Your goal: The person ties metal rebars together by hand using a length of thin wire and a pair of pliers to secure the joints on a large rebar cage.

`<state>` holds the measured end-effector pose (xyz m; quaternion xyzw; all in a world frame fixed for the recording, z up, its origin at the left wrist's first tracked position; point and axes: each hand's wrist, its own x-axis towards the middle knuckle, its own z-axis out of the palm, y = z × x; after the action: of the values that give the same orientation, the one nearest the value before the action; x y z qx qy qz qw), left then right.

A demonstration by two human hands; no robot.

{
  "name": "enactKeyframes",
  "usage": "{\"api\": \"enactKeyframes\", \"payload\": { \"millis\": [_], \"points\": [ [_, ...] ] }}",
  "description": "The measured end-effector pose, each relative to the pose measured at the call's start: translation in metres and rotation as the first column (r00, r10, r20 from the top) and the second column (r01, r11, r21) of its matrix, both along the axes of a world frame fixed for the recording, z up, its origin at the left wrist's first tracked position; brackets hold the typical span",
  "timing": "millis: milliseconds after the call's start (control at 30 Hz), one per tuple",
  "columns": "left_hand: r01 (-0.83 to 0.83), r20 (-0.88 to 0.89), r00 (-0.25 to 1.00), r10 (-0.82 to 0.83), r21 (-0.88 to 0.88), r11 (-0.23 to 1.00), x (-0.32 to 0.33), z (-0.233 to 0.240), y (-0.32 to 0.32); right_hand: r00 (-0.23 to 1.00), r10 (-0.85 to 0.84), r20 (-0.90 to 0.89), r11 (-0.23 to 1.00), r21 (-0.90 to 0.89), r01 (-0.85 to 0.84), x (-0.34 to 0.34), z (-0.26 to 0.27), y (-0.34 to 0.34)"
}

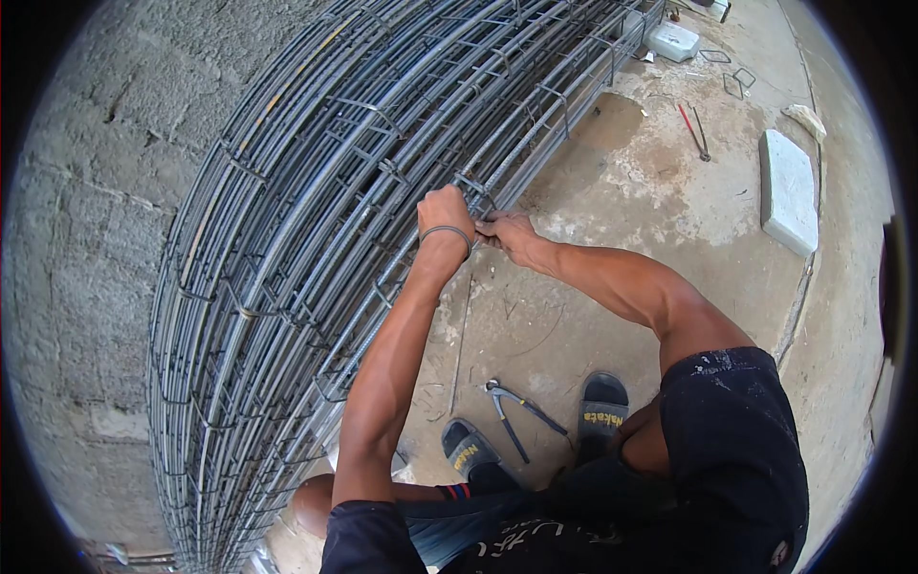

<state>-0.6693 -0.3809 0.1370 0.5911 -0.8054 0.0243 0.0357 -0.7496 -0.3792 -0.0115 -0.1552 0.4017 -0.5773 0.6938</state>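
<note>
A large stack of steel rebar cages (344, 215), long ribbed bars with square stirrups, runs from the bottom left to the top of the view. At its near edge, my left hand (445, 208) is closed over a bar of the outermost cage, beside a stirrup. Just right of it, my right hand (508, 233) has its fingers bent and pinched together at the same cage; what lies between them is too small to tell. On the floor between my sandals lie end-cutting pincers (518, 412) with grey and yellow handles, jaws towards the cages.
A rough cement wall (86, 237) stands left of the stack. On the concrete floor at the right lie a white block (789, 192) and a second pincer-like tool with a red handle (696, 135). Another block (673, 41) and loose square stirrups (739, 82) lie farther off.
</note>
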Motion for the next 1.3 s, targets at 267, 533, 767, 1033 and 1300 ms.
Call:
{"api": "enactKeyframes", "payload": {
  "millis": [267, 533, 767, 1033, 1300],
  "points": [
    [-0.215, -0.601, 0.789, 0.129, -0.073, 0.974, 0.005, -0.042, 0.014, 0.998, 0.000, -0.066, 1.000, 0.008, 0.000, 0.001, -0.001, -0.004],
    [-0.456, -0.887, 0.385, 0.255, 0.057, 0.888, 0.015, -0.148, 0.055, 0.999, 0.020, -0.046, 0.999, 0.033, -0.019, 0.001, 0.005, -0.003],
    [-0.450, -0.973, -0.120, 0.196, 0.229, 0.863, 0.020, -0.194, 0.032, 0.995, 0.040, -0.095, 0.999, 0.038, -0.036, 0.005, 0.006, -0.002],
    [-0.348, -0.742, -0.599, 0.302, 0.581, 0.736, 0.019, -0.159, 0.022, 0.994, 0.037, -0.099, 0.998, 0.044, -0.032, 0.001, 0.006, 0.000],
    [0.154, -0.434, -0.867, 0.246, 0.236, 0.960, 0.025, -0.170, 0.013, 0.999, -0.029, -0.030, 0.998, 0.055, 0.031, 0.003, 0.008, -0.002]
  ]
}}
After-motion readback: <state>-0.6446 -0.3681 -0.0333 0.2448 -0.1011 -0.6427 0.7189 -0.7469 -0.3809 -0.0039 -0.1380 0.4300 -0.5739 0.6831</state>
